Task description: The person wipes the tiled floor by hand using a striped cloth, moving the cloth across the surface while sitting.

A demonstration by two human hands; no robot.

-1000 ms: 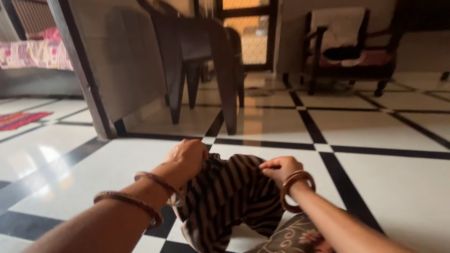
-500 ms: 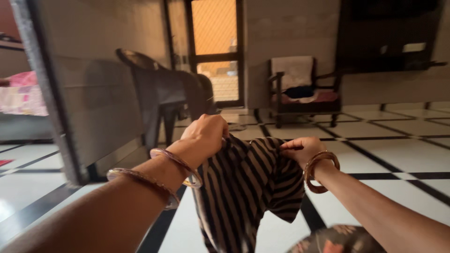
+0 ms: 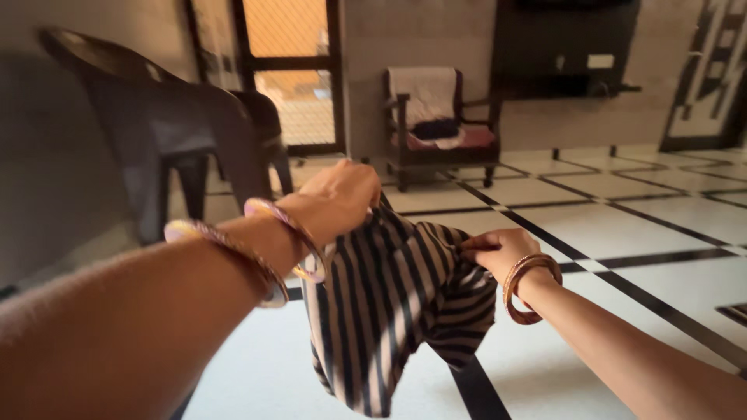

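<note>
Your left hand [image 3: 342,194] is closed in a fist on the top edge of a striped cloth [image 3: 389,303]. Your right hand [image 3: 498,253] pinches the other top corner, with the thumb and fingers pressed together on the fold. The cloth hangs in the air between your two hands, above the floor [image 3: 622,225]. It is soft and thin, with dark and light stripes, and it bunches up in folds near your right hand.

There are no boxes or baskets here. The only thing holding something is the wooden armchair [image 3: 436,124] by the far wall. It has a pale cloth over its back and a dark thing on its seat, maybe more clothes, but it is too blurry to tell.

A moment ago the cloth was down low by the floor. Now you have lifted it higher, and it has opened out more.

You wear round bangles [image 3: 241,253] on your left wrist and shiny brown bangles [image 3: 527,286] on your right. A dark plastic chair [image 3: 171,124] stands on your left. The floor is smooth and shiny, with big white squares and thin black lines.
</note>
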